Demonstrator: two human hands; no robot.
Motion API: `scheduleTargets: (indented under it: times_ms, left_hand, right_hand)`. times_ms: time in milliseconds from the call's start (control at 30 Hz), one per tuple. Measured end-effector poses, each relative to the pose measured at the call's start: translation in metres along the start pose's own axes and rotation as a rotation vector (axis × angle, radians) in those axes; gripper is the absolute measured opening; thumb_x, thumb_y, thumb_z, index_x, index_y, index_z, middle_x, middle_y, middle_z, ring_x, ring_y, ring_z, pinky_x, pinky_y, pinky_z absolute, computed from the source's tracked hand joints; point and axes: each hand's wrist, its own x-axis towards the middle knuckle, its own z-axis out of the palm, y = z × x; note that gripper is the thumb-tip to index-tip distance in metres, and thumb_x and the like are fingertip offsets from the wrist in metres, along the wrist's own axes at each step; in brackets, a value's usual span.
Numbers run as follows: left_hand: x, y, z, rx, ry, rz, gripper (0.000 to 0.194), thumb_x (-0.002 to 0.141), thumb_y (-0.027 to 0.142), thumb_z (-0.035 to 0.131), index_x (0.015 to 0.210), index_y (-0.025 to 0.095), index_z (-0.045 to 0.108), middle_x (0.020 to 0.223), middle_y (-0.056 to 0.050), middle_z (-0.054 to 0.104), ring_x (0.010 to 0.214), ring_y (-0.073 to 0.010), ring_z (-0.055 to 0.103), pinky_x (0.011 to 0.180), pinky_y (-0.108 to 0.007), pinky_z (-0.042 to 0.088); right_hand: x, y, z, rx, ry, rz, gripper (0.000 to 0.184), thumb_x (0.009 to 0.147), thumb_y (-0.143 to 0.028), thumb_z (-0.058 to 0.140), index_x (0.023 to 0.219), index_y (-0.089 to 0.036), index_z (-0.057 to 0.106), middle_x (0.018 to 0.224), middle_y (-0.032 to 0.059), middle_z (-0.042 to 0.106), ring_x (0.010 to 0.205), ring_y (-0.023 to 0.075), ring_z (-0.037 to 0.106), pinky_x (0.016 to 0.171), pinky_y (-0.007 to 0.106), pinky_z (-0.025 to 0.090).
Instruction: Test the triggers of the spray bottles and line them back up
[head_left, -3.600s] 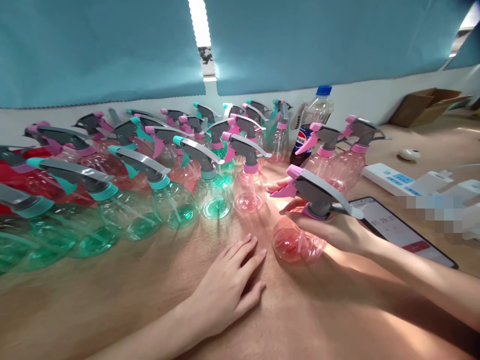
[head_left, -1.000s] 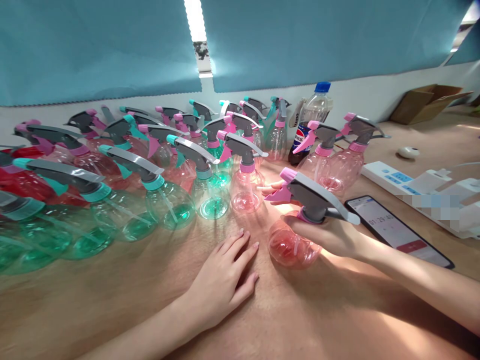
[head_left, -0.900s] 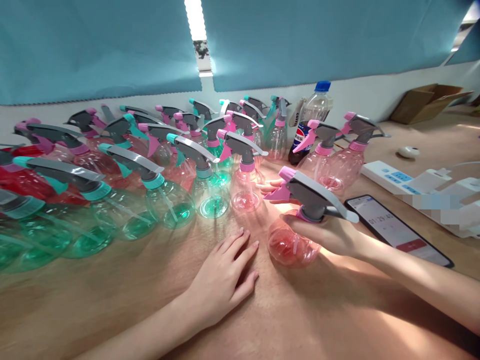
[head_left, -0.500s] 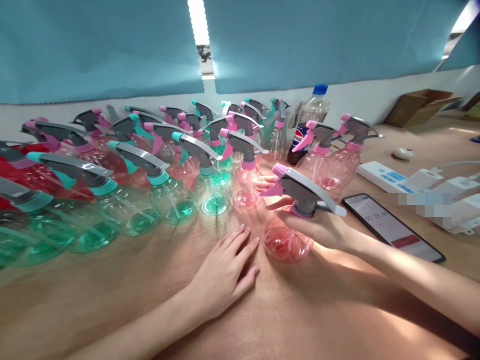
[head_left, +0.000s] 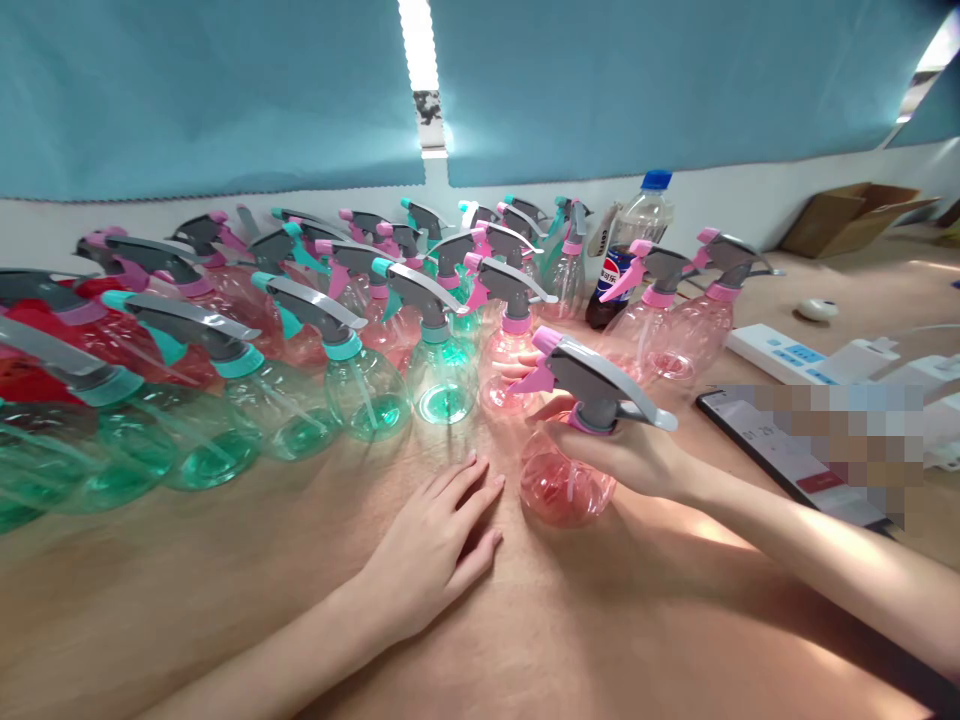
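A pink spray bottle (head_left: 568, 480) with a grey and pink trigger head stands upright on the table. My right hand (head_left: 637, 455) is closed round its neck from the right, just below the head; part of its fingers is hidden behind the bottle. To the left, my left hand (head_left: 442, 540) lies palm down on the tabletop, fingers stretched and slightly spread, holding nothing. Beyond the hands stand a green-tinted spray bottle (head_left: 442, 385) with a turquoise collar and another pink spray bottle (head_left: 508, 385), nearest to the held one.
Several more green and pink spray bottles (head_left: 367, 395) crowd the table's left and back. A cola bottle (head_left: 637, 225) stands by the wall. To the right are a phone (head_left: 739, 420), partly covered by a pixelated patch, a power strip (head_left: 772, 350), a small white object (head_left: 817, 310) and a cardboard box (head_left: 847, 220).
The view has shifted, so the background sits farther right. Against it, the held spray bottle and both hands appear slightly farther left. My right hand keeps its grip.
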Motion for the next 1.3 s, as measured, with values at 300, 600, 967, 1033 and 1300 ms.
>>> scheduleTargets:
  times_ms: [300,600,967,1033,1300]
  left_hand:
    - [0.0009,0.0021,-0.0005,-0.011,-0.029,-0.014,0.045,0.096,0.030,0.048,0.137,0.011,0.050,0.143,-0.018,0.048,0.132,-0.0315,0.043,0.105,-0.051,0.041]
    - [0.0009,0.0007,0.0007,-0.009,0.004,0.000,0.044,0.095,0.030,0.047,0.135,0.012,0.051,0.140,-0.016,0.051,0.130,-0.0306,0.046,0.105,-0.049,0.042]
    - [0.0016,0.0004,0.0002,-0.036,0.015,0.001,0.043,0.094,0.028,0.047,0.134,0.011,0.052,0.140,-0.018,0.051,0.130,-0.0326,0.046,0.104,-0.051,0.042]
    - [0.0019,0.0006,0.0001,-0.035,0.015,0.004,0.043,0.094,0.028,0.048,0.134,0.011,0.052,0.140,-0.018,0.051,0.130,-0.0326,0.046,0.104,-0.051,0.042]
    - [0.0028,0.0013,-0.0017,-0.028,0.000,0.000,0.044,0.095,0.027,0.047,0.134,0.010,0.052,0.139,-0.018,0.051,0.130,-0.0323,0.046,0.104,-0.050,0.042]
  right_hand:
    - [0.0040,0.0001,0.0030,0.080,0.001,-0.057,0.027,0.069,-0.023,0.052,0.093,-0.025,0.064,0.073,0.0019,0.065,0.067,0.0196,0.062,0.056,0.030,0.052]
    - [0.0023,-0.0006,0.0025,0.028,-0.033,-0.002,0.019,0.068,-0.021,0.048,0.081,-0.022,0.062,0.068,0.0001,0.059,0.058,0.0144,0.050,0.052,0.027,0.046]
    - [0.0018,-0.0017,0.0001,0.042,-0.044,-0.032,0.016,0.069,-0.017,0.048,0.082,-0.022,0.056,0.071,-0.0004,0.057,0.062,0.0146,0.052,0.055,0.027,0.044]
    - [0.0022,-0.0032,-0.0002,0.059,-0.055,-0.026,0.014,0.068,-0.016,0.047,0.078,-0.022,0.055,0.065,-0.0018,0.054,0.059,0.0140,0.050,0.054,0.027,0.044]
    - [0.0021,-0.0025,-0.0011,0.060,-0.047,-0.058,0.022,0.066,-0.013,0.047,0.054,-0.023,0.031,0.050,-0.0068,0.030,0.047,0.0091,0.031,0.046,0.025,0.035]
